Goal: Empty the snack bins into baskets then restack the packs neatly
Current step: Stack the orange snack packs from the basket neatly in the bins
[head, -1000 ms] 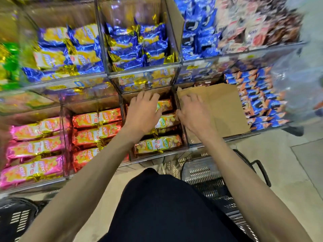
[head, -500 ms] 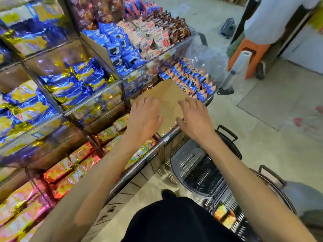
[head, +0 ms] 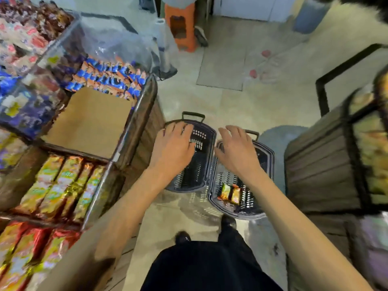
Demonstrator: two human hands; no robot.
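Left hand [head: 174,143] and right hand [head: 235,150] hover open; packs [head: 63,185] at lower left look light, slippery: pinch their middles.

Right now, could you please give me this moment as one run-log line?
left hand: open, empty, over left basket | right hand: open, empty, over right basket | snack packs: few, in right basket

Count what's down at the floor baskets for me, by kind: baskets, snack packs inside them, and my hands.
Baskets: 2 (left basket, right basket)
Snack packs inside: 2 (green pack, orange pack, both in the right basket; blur may hide more)
Hands: 2 (left hand, right hand, both open)
Total: 6
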